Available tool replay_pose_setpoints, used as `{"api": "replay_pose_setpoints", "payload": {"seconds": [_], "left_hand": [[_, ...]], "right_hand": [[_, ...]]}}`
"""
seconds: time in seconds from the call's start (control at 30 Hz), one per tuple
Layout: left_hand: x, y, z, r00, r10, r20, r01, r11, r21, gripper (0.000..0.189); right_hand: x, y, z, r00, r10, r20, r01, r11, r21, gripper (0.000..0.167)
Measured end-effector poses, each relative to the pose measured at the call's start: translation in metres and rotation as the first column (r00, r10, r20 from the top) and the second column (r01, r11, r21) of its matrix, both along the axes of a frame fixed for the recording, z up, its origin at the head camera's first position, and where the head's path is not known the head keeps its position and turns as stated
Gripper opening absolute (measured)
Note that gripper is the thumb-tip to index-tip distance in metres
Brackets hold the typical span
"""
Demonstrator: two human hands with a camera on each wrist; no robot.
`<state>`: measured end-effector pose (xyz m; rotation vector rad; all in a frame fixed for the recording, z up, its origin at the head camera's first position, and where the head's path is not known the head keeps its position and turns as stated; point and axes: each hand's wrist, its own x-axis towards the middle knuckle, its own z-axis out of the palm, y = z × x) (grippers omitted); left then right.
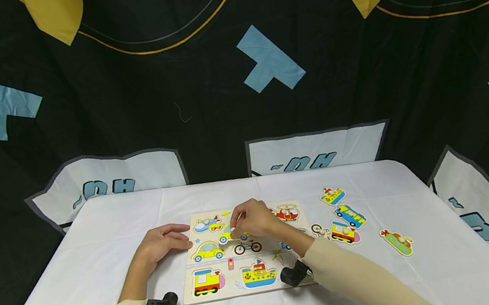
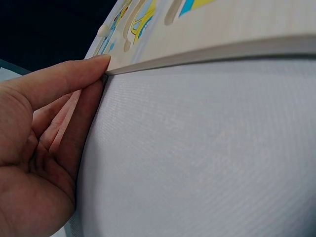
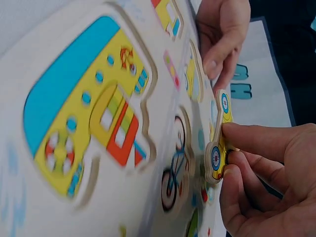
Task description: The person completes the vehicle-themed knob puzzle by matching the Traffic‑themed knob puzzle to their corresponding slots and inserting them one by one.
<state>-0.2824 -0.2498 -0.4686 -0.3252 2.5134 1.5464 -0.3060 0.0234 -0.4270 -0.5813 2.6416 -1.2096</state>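
Observation:
My right hand [image 1: 252,218] pinches a yellow car puzzle piece [image 3: 221,143] between thumb and fingers. The piece is tilted close over the upper middle of a wooden puzzle board [image 1: 234,281], above the bicycle recess [image 1: 248,248]. At the board's left edge rests my left hand [image 1: 164,241], its fingertips [image 2: 101,64] touching the rim. A yellow car picture [image 1: 208,251] shows in the recess nearest the left hand. An airplane piece [image 1: 207,225] lies at the board's top left and a red helicopter piece [image 1: 287,213] at its top right, partly behind my right hand.
Loose pieces lie right of the board on the white tablecloth [image 1: 444,281]: a ship [image 1: 332,196], a bus [image 1: 350,216], a train [image 1: 344,233], a bicycle [image 1: 319,231] and a submarine [image 1: 397,242]. A black curtain [image 1: 194,90] hangs behind the table.

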Motion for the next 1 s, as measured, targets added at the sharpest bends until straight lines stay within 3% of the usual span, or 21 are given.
{"api": "replay_pose_setpoints", "payload": {"seconds": [0.5, 0.73, 1.0], "left_hand": [[0.000, -0.001, 0.000, 1.000, -0.010, -0.009, 0.010, 1.000, -0.003, 0.056], [-0.001, -0.001, 0.001, 1.000, -0.027, -0.013, 0.027, 0.999, -0.017, 0.056], [-0.001, -0.002, 0.001, 0.999, -0.033, -0.010, 0.033, 0.999, -0.031, 0.056]], "right_hand": [[0.014, -0.044, -0.013, 1.000, 0.023, 0.000, -0.023, 1.000, -0.011, 0.016], [0.019, -0.051, -0.020, 1.000, 0.020, -0.002, -0.020, 1.000, -0.022, 0.018], [0.021, -0.054, -0.019, 0.999, -0.001, -0.050, 0.003, 0.999, 0.038, 0.017]]}}
